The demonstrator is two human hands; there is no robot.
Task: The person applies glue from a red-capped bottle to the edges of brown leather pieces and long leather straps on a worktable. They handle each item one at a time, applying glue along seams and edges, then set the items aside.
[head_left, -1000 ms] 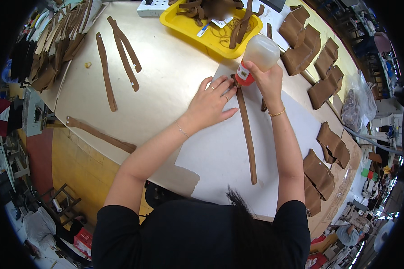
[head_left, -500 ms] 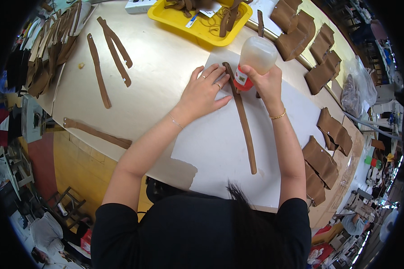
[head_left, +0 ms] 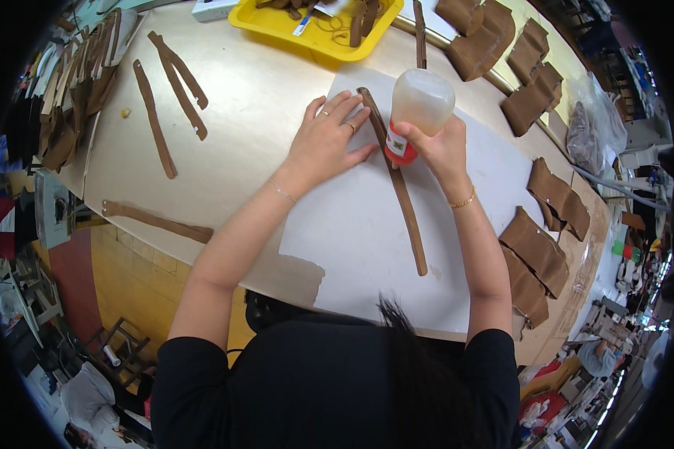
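With twelve straight ahead of me, the white sheet [head_left: 337,247] lay nearest on the surface [head_left: 225,97]. On it the brown strip [head_left: 405,200] began, its near end toward five o'clock of my hands; its long axis ran away from me toward eleven, passing between my two hands.

My right hand [head_left: 442,150] was clenched around the lower part of an upturned squeeze bottle [head_left: 423,97], whose nozzle leaned toward seven and met the strip's line around its middle; whether the tip touched the cloth or hung just above it, I could not tell. From that hand the strip lay at about eight o'clock.

My left hand [head_left: 318,146] gripped nothing. It was palm down, fingers spread, with the strip at three o'clock from it and the index fingertip right by its edge; I could not tell how firmly it pressed. That hand was the nearer to the strip's far end, while the nozzle was nearer its middle.

Farther out, loose brown strips [head_left: 153,123] lay toward ten, folded brown pieces [head_left: 535,251] toward four, and a yellow tray [head_left: 344,54] toward twelve.
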